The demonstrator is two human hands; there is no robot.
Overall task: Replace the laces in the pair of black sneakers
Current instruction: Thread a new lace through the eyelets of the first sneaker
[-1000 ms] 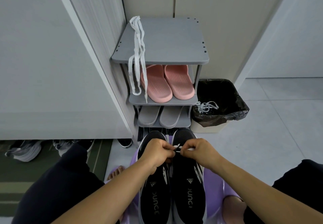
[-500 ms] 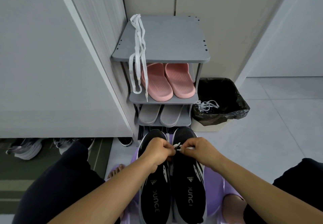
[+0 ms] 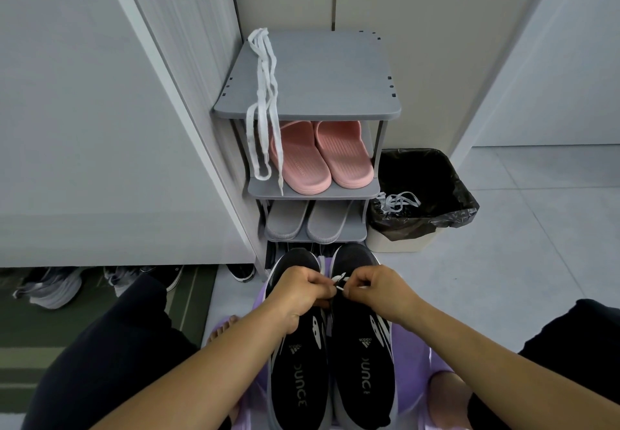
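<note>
Black sneakers (image 3: 322, 372) sit side by side at 6 o'clock in the view, toes pointing to 12 o'clock, on a purple stool (image 3: 414, 356) between the person's knees. Both hands meet over the toe end of the pair: the left hand (image 3: 302, 290) is curled with its fingertips pinching a white lace (image 3: 339, 282), and the right hand (image 3: 372, 290) pinches the same lace from the 3 o'clock side, knuckles up. The hands hide which eyelets the lace runs through. At 12 o'clock from the sneakers stands a grey shoe rack (image 3: 312, 77), its top shelf carrying a bundle of white laces (image 3: 265, 101) that hangs over the front edge at the 9 o'clock corner. Pink slippers (image 3: 322, 158) fill the shelf below, grey slippers (image 3: 308, 221) the one beneath. Just beside the rack, at 3 o'clock from it, is a bin (image 3: 429, 228) with a black liner, and a tangle of laces (image 3: 397, 203) lies on its rim. A bare foot (image 3: 221, 327) shows at 9 o'clock of the stool
</note>
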